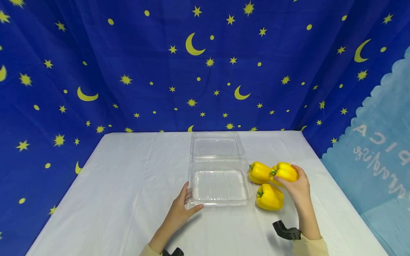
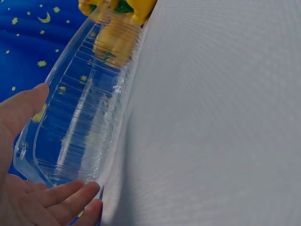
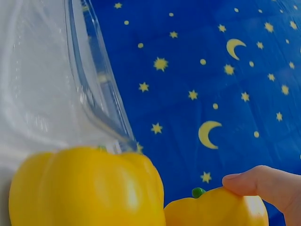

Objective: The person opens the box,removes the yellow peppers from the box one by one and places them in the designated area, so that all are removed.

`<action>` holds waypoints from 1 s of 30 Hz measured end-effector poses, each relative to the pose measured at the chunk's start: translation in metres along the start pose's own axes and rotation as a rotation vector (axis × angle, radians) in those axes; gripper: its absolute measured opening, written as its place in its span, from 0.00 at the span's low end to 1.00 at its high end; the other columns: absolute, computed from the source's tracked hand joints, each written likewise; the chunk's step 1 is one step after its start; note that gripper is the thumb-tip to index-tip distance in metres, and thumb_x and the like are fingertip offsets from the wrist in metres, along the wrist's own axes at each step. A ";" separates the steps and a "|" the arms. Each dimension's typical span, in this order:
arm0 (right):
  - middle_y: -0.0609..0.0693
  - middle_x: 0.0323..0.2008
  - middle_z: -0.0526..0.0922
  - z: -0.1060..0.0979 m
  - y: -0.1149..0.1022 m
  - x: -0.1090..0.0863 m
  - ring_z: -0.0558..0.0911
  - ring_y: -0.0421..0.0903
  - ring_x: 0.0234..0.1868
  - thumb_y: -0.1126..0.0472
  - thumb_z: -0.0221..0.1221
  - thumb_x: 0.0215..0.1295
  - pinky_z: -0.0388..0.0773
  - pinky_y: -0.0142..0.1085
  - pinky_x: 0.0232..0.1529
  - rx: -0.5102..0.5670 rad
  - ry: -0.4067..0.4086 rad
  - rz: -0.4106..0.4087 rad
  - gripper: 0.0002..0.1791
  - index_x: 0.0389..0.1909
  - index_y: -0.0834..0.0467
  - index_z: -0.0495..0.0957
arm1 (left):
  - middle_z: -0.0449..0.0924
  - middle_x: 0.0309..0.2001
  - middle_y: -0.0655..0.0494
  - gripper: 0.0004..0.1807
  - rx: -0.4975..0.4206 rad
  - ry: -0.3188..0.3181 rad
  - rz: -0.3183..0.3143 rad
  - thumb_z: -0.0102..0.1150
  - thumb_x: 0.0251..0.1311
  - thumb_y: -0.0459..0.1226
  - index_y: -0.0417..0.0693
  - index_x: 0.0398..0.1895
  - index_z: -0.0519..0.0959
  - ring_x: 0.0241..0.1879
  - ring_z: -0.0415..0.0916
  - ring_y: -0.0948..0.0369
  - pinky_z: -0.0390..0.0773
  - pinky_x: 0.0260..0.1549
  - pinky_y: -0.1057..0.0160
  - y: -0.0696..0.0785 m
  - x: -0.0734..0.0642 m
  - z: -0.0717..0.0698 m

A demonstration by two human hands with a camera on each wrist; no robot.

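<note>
A clear plastic clamshell container (image 1: pixel 219 203) lies unfolded on the white table, its lid (image 1: pixel 216 155) laid back toward the far edge. My left hand (image 1: pixel 180 210) rests at the container's near left corner. In the left wrist view, its fingers (image 2: pixel 70 197) stretch along the end wall while the thumb lies by the rim. Right of the container, my right hand (image 1: pixel 299 185) grips a yellow bell pepper (image 1: pixel 285 171) with a green stem. Another yellow bell pepper (image 1: pixel 258 173) sits just left of it, and a third pepper (image 1: pixel 270 197) lies nearer me.
White cloth covers the table (image 1: pixel 128 185). A blue curtain (image 1: pixel 211 71) with yellow moons and stars hangs behind and at the sides. Light-blue fabric with lettering (image 1: pixel 384 153) hangs at the right. Black wrist mounts (image 1: pixel 286 232) sit on both arms.
</note>
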State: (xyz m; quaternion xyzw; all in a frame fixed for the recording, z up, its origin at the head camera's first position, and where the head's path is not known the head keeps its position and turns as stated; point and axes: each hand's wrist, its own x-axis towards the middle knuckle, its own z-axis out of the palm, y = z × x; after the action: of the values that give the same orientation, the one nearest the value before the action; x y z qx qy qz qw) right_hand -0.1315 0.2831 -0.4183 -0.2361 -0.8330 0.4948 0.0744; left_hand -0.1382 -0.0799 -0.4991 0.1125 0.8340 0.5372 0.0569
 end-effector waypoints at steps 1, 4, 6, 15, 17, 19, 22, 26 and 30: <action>0.67 0.72 0.52 -0.002 0.002 0.000 0.59 0.63 0.69 0.56 0.66 0.56 0.59 0.58 0.70 0.000 0.003 0.005 0.52 0.74 0.62 0.45 | 0.69 0.63 0.35 0.55 0.001 0.000 -0.001 0.69 0.51 0.47 0.34 0.73 0.47 0.63 0.68 0.43 0.71 0.60 0.45 0.000 0.000 0.000; 0.67 0.72 0.52 -0.009 0.008 -0.001 0.59 0.63 0.69 0.54 0.66 0.57 0.59 0.58 0.70 -0.006 0.010 0.023 0.52 0.74 0.63 0.44 | 0.69 0.63 0.35 0.55 -0.004 0.001 -0.006 0.69 0.51 0.48 0.35 0.73 0.47 0.63 0.68 0.43 0.71 0.60 0.45 0.000 0.000 0.000; 0.68 0.72 0.51 -0.013 0.012 -0.001 0.58 0.64 0.69 0.53 0.66 0.57 0.58 0.59 0.70 -0.014 0.016 0.034 0.52 0.74 0.63 0.44 | 0.69 0.63 0.36 0.55 -0.006 0.000 -0.011 0.69 0.51 0.48 0.36 0.73 0.47 0.63 0.68 0.43 0.71 0.61 0.45 0.000 0.000 0.001; 0.68 0.73 0.49 -0.027 0.036 -0.010 0.54 0.65 0.71 0.51 0.65 0.58 0.55 0.60 0.71 -0.035 0.050 0.111 0.52 0.74 0.64 0.44 | 0.69 0.63 0.35 0.55 0.003 0.005 -0.005 0.69 0.50 0.49 0.36 0.73 0.47 0.63 0.68 0.43 0.71 0.60 0.45 0.000 0.000 0.001; 0.69 0.72 0.49 -0.028 0.041 -0.010 0.53 0.66 0.71 0.52 0.65 0.58 0.54 0.61 0.71 -0.046 0.043 0.124 0.52 0.73 0.65 0.43 | 0.69 0.63 0.35 0.55 0.007 0.010 0.001 0.69 0.50 0.49 0.36 0.73 0.48 0.62 0.69 0.43 0.72 0.60 0.45 0.000 0.000 0.000; 0.70 0.72 0.49 -0.028 0.045 -0.010 0.53 0.66 0.70 0.52 0.65 0.58 0.53 0.61 0.71 -0.066 0.030 0.135 0.52 0.73 0.66 0.43 | 0.70 0.62 0.36 0.54 0.011 0.016 0.006 0.69 0.50 0.48 0.36 0.73 0.48 0.62 0.69 0.43 0.72 0.60 0.45 -0.001 0.000 0.000; 0.72 0.71 0.50 -0.026 0.051 -0.009 0.53 0.67 0.70 0.53 0.65 0.57 0.53 0.62 0.71 -0.093 0.007 0.143 0.52 0.73 0.67 0.44 | 0.70 0.62 0.35 0.54 0.011 0.018 0.010 0.69 0.51 0.47 0.36 0.73 0.48 0.62 0.69 0.43 0.72 0.59 0.44 -0.001 0.000 0.000; 0.73 0.70 0.52 -0.024 0.058 -0.009 0.55 0.67 0.69 0.55 0.65 0.56 0.53 0.61 0.71 -0.107 -0.009 0.136 0.51 0.72 0.69 0.45 | 0.69 0.63 0.35 0.54 0.011 0.008 0.008 0.69 0.51 0.47 0.36 0.73 0.48 0.62 0.69 0.42 0.72 0.60 0.44 -0.001 0.000 0.000; 0.74 0.69 0.51 -0.024 0.062 -0.009 0.55 0.67 0.68 0.57 0.64 0.55 0.53 0.62 0.71 -0.118 -0.021 0.137 0.50 0.71 0.69 0.45 | 0.69 0.63 0.34 0.54 0.015 0.002 0.009 0.69 0.51 0.47 0.35 0.73 0.47 0.62 0.68 0.42 0.72 0.60 0.45 0.000 0.000 0.000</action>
State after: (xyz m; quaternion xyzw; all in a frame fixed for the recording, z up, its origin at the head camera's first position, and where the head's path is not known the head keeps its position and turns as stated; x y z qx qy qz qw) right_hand -0.0954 0.3221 -0.4584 -0.2916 -0.8432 0.4512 0.0177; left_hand -0.1379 -0.0798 -0.4996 0.1165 0.8374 0.5313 0.0529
